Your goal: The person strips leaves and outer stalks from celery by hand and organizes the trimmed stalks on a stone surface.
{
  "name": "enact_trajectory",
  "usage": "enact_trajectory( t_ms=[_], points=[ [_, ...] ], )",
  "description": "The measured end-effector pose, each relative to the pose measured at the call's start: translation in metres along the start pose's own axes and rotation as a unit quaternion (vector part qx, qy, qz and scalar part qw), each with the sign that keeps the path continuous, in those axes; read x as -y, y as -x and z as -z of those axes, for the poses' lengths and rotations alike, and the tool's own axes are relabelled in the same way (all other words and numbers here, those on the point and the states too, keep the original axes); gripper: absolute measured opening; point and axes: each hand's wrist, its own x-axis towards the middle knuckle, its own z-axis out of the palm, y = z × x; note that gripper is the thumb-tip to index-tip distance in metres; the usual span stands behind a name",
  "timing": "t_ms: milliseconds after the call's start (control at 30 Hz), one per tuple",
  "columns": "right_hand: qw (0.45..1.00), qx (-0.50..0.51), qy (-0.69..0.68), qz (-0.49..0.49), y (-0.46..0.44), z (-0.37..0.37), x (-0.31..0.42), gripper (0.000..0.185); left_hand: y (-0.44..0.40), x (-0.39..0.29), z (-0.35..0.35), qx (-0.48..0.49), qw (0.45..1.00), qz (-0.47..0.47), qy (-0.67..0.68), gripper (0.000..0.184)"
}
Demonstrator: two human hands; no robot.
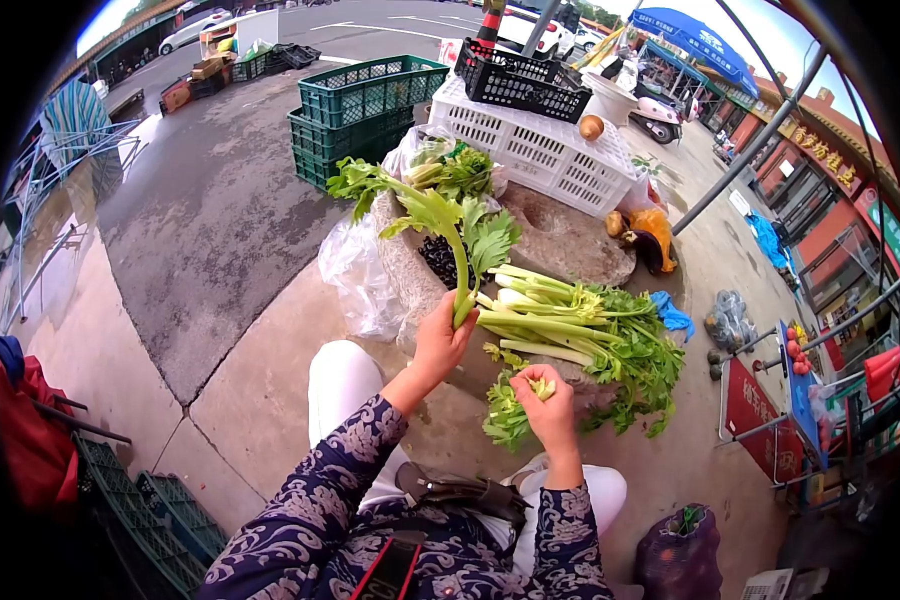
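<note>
My left hand point(438, 348) is closed round the lower end of a celery stalk point(460, 265), which stands upright with its leaves at the top. Lower and to the right, my right hand point(552, 418) pinches a small pale-green celery sprig point(542, 388). Just beyond both hands lies a heap of celery point(560, 318), pale stalk ends to the left and leaves to the right. Loose celery leaves point(508, 415) show beside my right hand. Behind the raised stalk, more trimmed celery point(455, 172) rests near a plastic bag.
A white crate point(535, 145) carries a black basket point(523, 85) and an onion point(591, 127). Stacked green crates point(355, 120) stand at the left. A clear plastic bag point(360, 280) hangs by the stone block point(560, 240). A purple net sack point(680, 560) sits at lower right.
</note>
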Motion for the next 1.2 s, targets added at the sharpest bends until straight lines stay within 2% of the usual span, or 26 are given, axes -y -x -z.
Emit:
enact_trajectory(
  t_ms=[33, 133, 167, 333, 433, 500, 533, 600, 667, 733, 833, 933, 967, 1067, 1200],
  points=[
    [1.000, 0.006, 0.001, 0.020, -0.004, 0.002, 0.017, 0.016, 0.001, -0.008, 0.002, 0.043, 0.997, 0.060, 0.006, 0.027],
    [0.998, 0.003, 0.007, 0.062, -0.010, 0.007, 0.043, 0.016, 0.007, -0.016, -0.001, 0.044, 0.999, 0.032, 0.003, 0.028],
    [0.997, -0.002, 0.016, 0.076, -0.010, 0.009, 0.047, 0.016, 0.009, -0.019, 0.001, 0.063, 0.996, 0.059, -0.003, 0.030],
    [0.990, 0.014, 0.082, 0.110, -0.005, 0.019, 0.059, 0.016, 0.018, -0.010, -0.005, 0.083, 0.995, 0.009, -0.049, 0.030],
    [0.949, 0.019, 0.201, 0.241, -0.014, 0.037, 0.093, 0.013, 0.024, -0.002, -0.007, 0.111, 0.988, -0.059, -0.088, 0.036],
    [0.854, 0.015, 0.418, 0.309, -0.024, 0.058, 0.137, 0.021, 0.026, -0.004, -0.006, 0.148, 0.977, -0.085, -0.127, 0.042],
    [0.806, -0.007, 0.462, 0.371, -0.034, 0.064, 0.146, 0.032, 0.027, -0.002, -0.006, 0.167, 0.971, -0.095, -0.145, 0.046],
    [0.707, 0.014, 0.564, 0.426, -0.052, 0.073, 0.165, 0.045, 0.027, -0.006, -0.006, 0.195, 0.962, -0.111, -0.154, 0.046],
    [0.629, 0.044, 0.632, 0.451, -0.076, 0.081, 0.164, 0.044, 0.028, -0.004, -0.007, 0.216, 0.955, -0.122, -0.160, 0.044],
    [0.588, 0.036, 0.667, 0.456, -0.096, 0.092, 0.136, 0.035, 0.029, -0.005, -0.007, 0.216, 0.955, -0.121, -0.163, 0.042],
    [0.601, 0.017, 0.675, 0.428, -0.101, 0.110, 0.105, 0.021, 0.029, 0.005, -0.007, 0.206, 0.957, -0.115, -0.170, 0.037],
    [0.652, 0.000, 0.645, 0.397, -0.097, 0.123, 0.071, 0.012, 0.029, 0.011, -0.006, 0.210, 0.949, -0.127, -0.196, 0.035],
    [0.663, 0.024, 0.658, 0.357, -0.094, 0.127, 0.056, 0.010, 0.029, 0.013, -0.006, 0.224, 0.943, -0.118, -0.215, 0.034],
    [0.677, 0.028, 0.656, 0.334, -0.087, 0.137, 0.004, 0.003, 0.032, 0.024, -0.014, 0.256, 0.925, -0.080, -0.267, 0.027],
    [0.749, 0.035, 0.611, 0.256, -0.071, 0.144, -0.030, 0.012, 0.036, 0.031, -0.024, 0.300, 0.905, -0.060, -0.294, 0.022]
  ],
)
